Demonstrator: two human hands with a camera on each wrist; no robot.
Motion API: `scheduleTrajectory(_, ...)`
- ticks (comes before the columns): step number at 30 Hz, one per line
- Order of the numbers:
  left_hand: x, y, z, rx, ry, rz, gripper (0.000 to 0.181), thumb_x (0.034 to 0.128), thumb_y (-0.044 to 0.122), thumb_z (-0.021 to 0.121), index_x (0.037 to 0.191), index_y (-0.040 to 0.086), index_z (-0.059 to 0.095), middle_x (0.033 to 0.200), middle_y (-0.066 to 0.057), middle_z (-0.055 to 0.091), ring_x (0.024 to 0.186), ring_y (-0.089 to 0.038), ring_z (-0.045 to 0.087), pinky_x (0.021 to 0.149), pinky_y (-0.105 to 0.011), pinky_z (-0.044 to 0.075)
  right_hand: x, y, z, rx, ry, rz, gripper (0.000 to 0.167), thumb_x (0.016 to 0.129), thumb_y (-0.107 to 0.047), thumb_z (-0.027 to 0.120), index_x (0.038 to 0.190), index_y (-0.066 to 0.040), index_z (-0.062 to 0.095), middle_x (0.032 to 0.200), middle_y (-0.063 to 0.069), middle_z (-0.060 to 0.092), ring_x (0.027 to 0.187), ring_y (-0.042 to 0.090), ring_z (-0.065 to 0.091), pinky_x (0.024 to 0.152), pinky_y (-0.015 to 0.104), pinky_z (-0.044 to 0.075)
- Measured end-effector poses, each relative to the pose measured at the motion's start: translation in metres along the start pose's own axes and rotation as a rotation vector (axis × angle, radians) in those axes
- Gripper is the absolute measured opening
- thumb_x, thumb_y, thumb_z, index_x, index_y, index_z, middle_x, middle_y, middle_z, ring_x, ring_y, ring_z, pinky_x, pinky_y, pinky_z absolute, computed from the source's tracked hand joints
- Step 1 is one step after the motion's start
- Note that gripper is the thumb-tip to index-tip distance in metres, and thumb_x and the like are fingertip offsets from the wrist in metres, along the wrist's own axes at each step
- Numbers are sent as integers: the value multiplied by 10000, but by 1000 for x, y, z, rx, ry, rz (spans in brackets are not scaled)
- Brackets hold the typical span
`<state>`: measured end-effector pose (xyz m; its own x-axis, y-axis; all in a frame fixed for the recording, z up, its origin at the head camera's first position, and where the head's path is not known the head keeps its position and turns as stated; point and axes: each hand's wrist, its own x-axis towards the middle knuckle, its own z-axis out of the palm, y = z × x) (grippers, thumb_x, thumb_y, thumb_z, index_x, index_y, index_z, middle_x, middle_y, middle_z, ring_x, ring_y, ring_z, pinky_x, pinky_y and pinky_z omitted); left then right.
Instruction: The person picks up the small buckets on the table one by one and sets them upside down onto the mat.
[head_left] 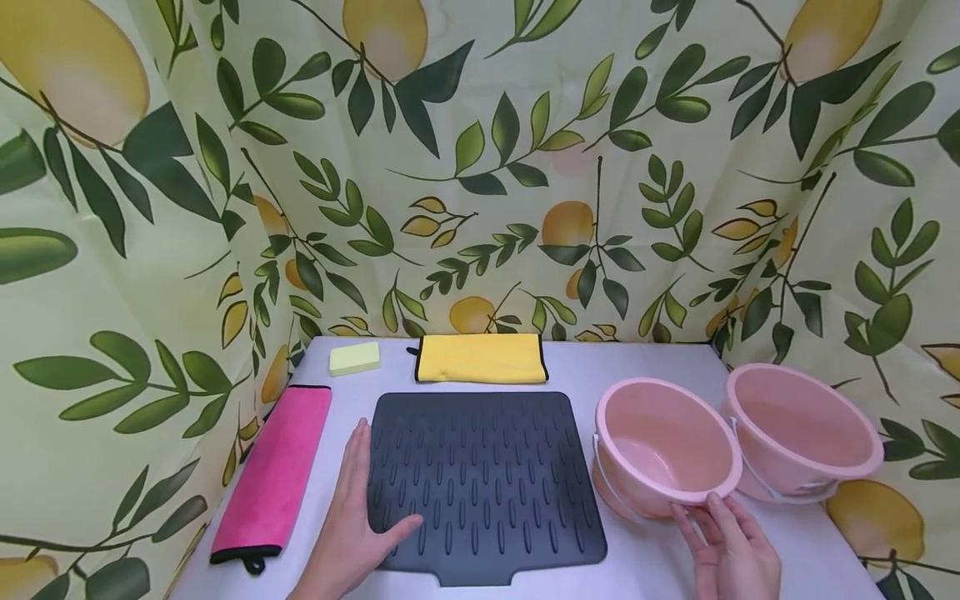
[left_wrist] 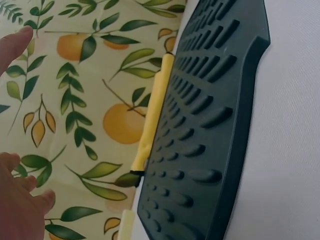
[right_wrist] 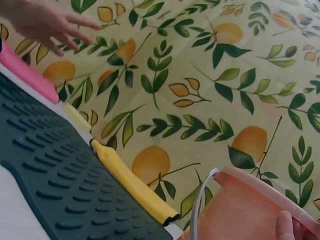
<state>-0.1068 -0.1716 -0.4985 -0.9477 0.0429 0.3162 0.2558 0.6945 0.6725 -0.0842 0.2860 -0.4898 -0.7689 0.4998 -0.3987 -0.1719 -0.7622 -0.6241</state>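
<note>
At the near rim of a pink bucket (head_left: pixel 660 450), my right hand (head_left: pixel 731 546) pinches the edge between thumb and fingers. The right wrist view also catches that bucket (right_wrist: pixel 240 212), its pale handle hanging at one side. My left hand (head_left: pixel 352 517) is held with fingers straight and thumb spread, over the left edge of a dark grey ridged mat (head_left: pixel 487 475). Nothing is in that hand. Whether it touches the mat is unclear. Beside the first bucket, on its right, stands a second pink bucket (head_left: pixel 798 417).
Left of the mat lies a folded pink cloth (head_left: pixel 277 475) with black trim. A yellow cloth (head_left: pixel 480 358) lies behind the mat, with a pale yellow sponge (head_left: pixel 355 359) to its left. Fruit-patterned curtains (head_left: pixel 510 250) enclose the white table (head_left: pixel 585 358) at the back and sides.
</note>
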Motion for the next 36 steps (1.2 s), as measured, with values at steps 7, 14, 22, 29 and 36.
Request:
scheduleTrajectory(7,4,3,7,-89,-33,-61,1320,841,542,902,1758,316,-21,1822,-61,49,1627,-447,143,1102,-868,247,1,3,5,56,-179,-17,130,1070,42,619,969,27,698,908,129,703,820,246,743,807,429,665)
scheduleTrajectory(14,8,0,19,-157,-67,-52,1305,837,520,907,1749,382,-16,1820,-57,72,1618,-464,177,1092,-874,257,3,4,11,27,-218,-18,72,1113,0,551,1075,16,610,1050,137,638,874,242,715,881,391,647)
scheduleTrajectory(22,10,-1,28,-186,-77,-56,1303,819,521,916,1746,409,7,1815,-60,111,1617,-460,189,1085,-882,253,1,8,26,153,-307,-11,60,1096,2,596,1055,44,609,971,139,637,919,234,695,940,354,622)
scheduleTrajectory(29,13,1,32,-219,-95,-23,1311,812,480,936,1747,408,20,1816,-61,112,1624,-448,178,1098,-867,271,-9,16,44,66,-253,68,328,1126,-102,570,1409,-115,406,1136,36,525,1033,130,594,1035,254,546)
scheduleTrajectory(36,12,7,39,-253,-129,3,1318,807,469,944,1749,405,23,1820,-56,96,1626,-462,158,1104,-872,254,-18,27,62,-33,-175,107,566,1138,-197,583,1612,-184,274,1272,11,466,1141,106,544,1097,243,500)
